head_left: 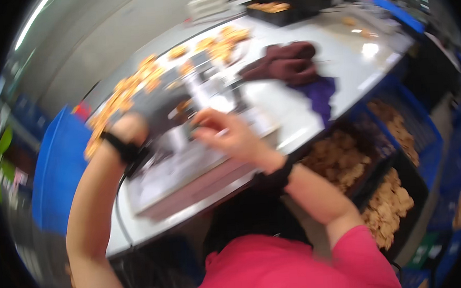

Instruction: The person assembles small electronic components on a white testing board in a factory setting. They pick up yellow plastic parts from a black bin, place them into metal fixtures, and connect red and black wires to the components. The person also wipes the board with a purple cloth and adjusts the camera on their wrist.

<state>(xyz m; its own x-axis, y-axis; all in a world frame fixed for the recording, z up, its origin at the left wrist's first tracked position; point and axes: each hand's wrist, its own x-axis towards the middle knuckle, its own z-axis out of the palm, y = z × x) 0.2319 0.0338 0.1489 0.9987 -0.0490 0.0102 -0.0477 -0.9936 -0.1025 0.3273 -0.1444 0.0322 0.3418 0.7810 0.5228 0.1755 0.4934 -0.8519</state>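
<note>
A blurred grey machine with pale metal parts stands on the table before me; its kind is hard to make out. My left hand is at the machine's left side, smeared by motion, with its fingers hidden. In front of the machine, my right hand has its thumb and forefinger curled toward each other. Between those fingertips there seems to be something small and dark, too blurred to name. Both wrists wear black bands. Yellow-orange pieces lie heaped behind and left of the machine.
A maroon cloth and a purple cloth lie on the white table. Black bins stand at the far edge. A blue crate is at left. Crates of tan pieces stand below the table's right edge.
</note>
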